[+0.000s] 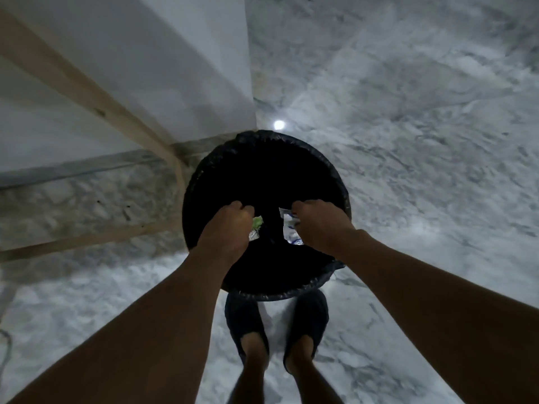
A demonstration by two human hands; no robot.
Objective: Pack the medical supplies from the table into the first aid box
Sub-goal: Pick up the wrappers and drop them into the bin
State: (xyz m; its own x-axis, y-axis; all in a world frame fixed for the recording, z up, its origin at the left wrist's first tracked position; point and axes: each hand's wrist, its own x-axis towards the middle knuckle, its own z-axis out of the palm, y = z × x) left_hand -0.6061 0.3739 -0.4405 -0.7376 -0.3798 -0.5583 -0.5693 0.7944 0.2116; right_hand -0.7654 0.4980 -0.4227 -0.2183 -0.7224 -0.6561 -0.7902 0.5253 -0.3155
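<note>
Fingers of both hands are pinching scraps over the black-lined bin (204,170), the left hand (226,231) gripping a green-and-white wrapper (256,227), the right hand (319,225) a white one (290,228); seemingly discarding packaging, with neither box nor supplies showing, so letting go comes next.

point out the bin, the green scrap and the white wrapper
bin (204,170), head view, on the left rim of its black liner
green scrap (257,222), head view, on its green middle
white wrapper (289,228), head view, on its printed face
</note>
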